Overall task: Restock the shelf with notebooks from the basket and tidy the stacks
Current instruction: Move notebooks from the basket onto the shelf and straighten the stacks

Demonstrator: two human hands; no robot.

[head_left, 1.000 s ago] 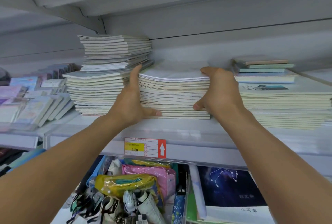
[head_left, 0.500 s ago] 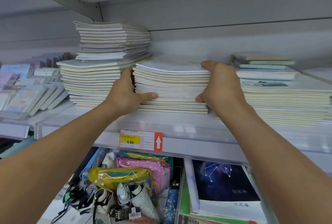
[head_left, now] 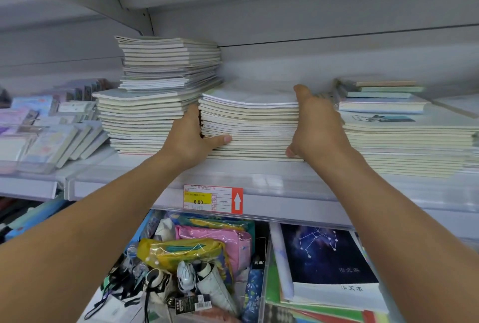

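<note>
Left hand (head_left: 190, 138) and right hand (head_left: 317, 126) gripping middle notebook stack (head_left: 250, 126) on shelf (head_left: 324, 180); price tag (head_left: 213, 199) reads 6.00

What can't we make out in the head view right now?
- Left hand fingers: tucked between the middle stack and the left stack.
- Right hand fingers: behind the middle stack's right side.
- Basket: not in view.
- Price tag small print: too small; only 6.00 reads.
- Right stack: cut by the right edge.
</note>
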